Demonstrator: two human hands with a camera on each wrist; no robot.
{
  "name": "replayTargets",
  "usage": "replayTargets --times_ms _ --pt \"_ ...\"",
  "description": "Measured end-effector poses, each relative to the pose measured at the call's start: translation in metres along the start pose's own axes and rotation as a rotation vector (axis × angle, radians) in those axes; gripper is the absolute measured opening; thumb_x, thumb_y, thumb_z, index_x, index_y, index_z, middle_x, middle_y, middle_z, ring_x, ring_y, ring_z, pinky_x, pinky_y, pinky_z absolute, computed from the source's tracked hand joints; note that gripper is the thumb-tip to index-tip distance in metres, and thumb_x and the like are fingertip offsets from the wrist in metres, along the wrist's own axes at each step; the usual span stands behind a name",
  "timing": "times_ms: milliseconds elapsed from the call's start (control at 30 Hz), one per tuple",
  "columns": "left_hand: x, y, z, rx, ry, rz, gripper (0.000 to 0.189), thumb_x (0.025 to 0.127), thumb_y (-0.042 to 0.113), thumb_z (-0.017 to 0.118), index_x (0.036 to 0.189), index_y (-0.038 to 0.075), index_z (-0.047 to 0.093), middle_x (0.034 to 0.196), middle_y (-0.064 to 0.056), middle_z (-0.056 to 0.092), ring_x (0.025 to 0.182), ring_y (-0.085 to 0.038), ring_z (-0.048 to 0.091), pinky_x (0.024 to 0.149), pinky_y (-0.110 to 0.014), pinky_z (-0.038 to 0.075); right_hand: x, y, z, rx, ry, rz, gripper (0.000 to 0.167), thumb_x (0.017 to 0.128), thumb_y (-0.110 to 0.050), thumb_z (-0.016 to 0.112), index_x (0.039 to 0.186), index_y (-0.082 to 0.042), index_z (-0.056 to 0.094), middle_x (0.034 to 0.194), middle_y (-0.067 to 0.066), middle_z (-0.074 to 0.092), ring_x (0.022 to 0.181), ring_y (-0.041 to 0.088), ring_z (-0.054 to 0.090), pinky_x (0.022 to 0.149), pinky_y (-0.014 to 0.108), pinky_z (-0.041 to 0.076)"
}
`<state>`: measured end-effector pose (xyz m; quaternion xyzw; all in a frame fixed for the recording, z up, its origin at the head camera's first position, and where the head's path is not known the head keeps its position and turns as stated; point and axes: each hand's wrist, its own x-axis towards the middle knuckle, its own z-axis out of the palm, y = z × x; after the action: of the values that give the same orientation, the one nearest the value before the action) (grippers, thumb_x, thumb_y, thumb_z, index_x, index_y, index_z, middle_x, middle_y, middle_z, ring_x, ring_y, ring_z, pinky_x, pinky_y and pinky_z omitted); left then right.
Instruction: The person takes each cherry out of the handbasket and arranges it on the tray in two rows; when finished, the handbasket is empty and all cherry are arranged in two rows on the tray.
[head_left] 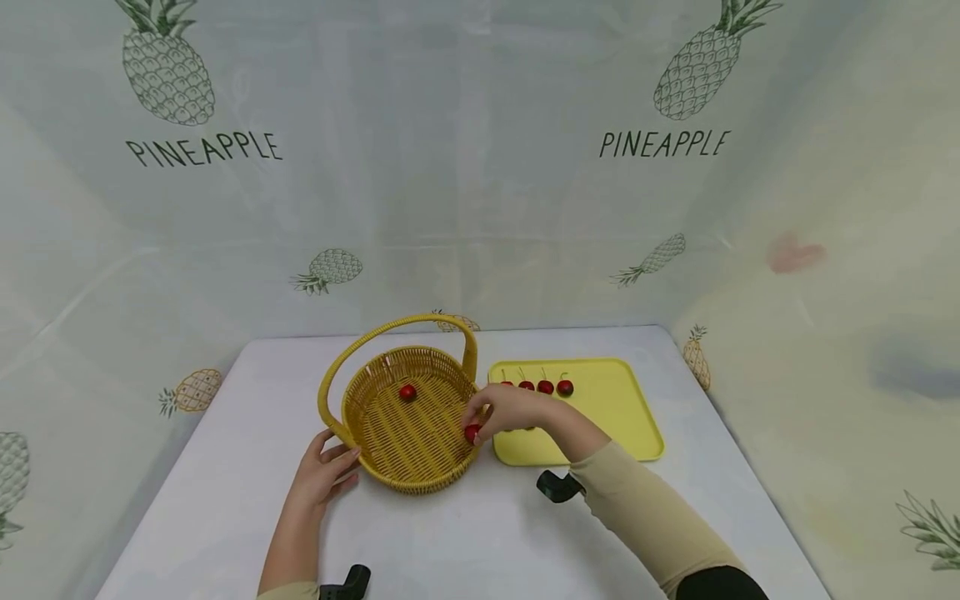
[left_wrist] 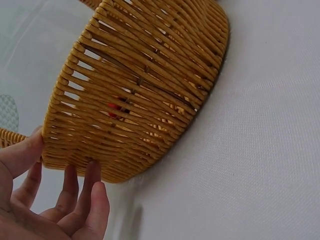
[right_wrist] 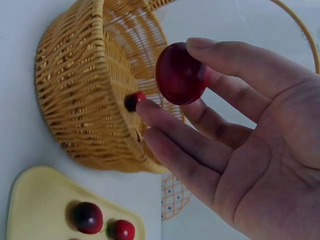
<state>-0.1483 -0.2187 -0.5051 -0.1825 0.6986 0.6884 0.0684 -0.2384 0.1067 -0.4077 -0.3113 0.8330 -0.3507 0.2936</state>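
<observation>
My left hand holds the left side of a round yellow wicker basket. In the left wrist view its thumb lies at the rim near the handle and its fingertips rest against the woven outer wall. Between thumb and fingers, my right hand pinches a dark red cherry, just over the basket's right rim. Another cherry lies inside on the basket floor. To the right is a yellow tray with several cherries, some partly hidden behind my right hand.
The basket's tall arched handle rises above its rim. Basket and tray stand side by side on a white-covered table. Behind the table hangs a pale curtain printed with pineapples.
</observation>
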Motion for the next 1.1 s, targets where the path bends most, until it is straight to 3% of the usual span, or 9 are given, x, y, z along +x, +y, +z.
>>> replayTargets --times_ms 233,467,733,1100 --pt "-0.001 -0.001 0.0 0.006 0.005 0.002 0.074 0.095 0.013 0.065 0.153 0.01 0.02 0.14 -0.03 0.042 0.095 -0.018 0.066 0.08 -0.038 0.055 -0.015 0.019 -0.005 0.002 0.061 -0.014 0.019 0.081 -0.012 0.079 0.099 -0.014 0.073 0.095 -0.006 0.065 0.089 0.019 0.058 0.071 0.032 0.05" --pt "0.0 0.0 0.0 -0.002 0.015 0.003 0.073 0.095 0.013 0.066 0.152 0.011 0.021 0.138 -0.028 0.044 0.093 -0.016 0.066 0.079 -0.036 0.055 -0.027 0.037 -0.011 0.055 0.146 0.024 0.02 0.081 -0.012 0.079 0.099 -0.013 0.072 0.099 0.0 0.062 0.08 0.018 0.058 0.069 0.031 0.05" --pt "-0.001 -0.001 -0.001 0.0 0.015 -0.006 0.073 0.095 0.012 0.065 0.152 0.012 0.021 0.137 -0.026 0.046 0.092 -0.015 0.066 0.078 -0.036 0.055 -0.038 0.056 -0.015 0.088 0.177 0.04 0.021 0.081 -0.009 0.078 0.1 -0.008 0.07 0.101 0.002 0.062 0.096 0.027 0.055 0.075 0.034 0.05" --pt "-0.001 0.002 0.001 0.003 0.011 0.001 0.071 0.095 0.012 0.064 0.152 0.012 0.021 0.137 -0.026 0.046 0.094 -0.016 0.066 0.08 -0.037 0.055 -0.049 0.089 -0.026 0.117 0.267 0.1 0.026 0.082 -0.011 0.078 0.106 -0.007 0.069 0.107 0.004 0.063 0.092 0.02 0.063 0.082 0.039 0.051"
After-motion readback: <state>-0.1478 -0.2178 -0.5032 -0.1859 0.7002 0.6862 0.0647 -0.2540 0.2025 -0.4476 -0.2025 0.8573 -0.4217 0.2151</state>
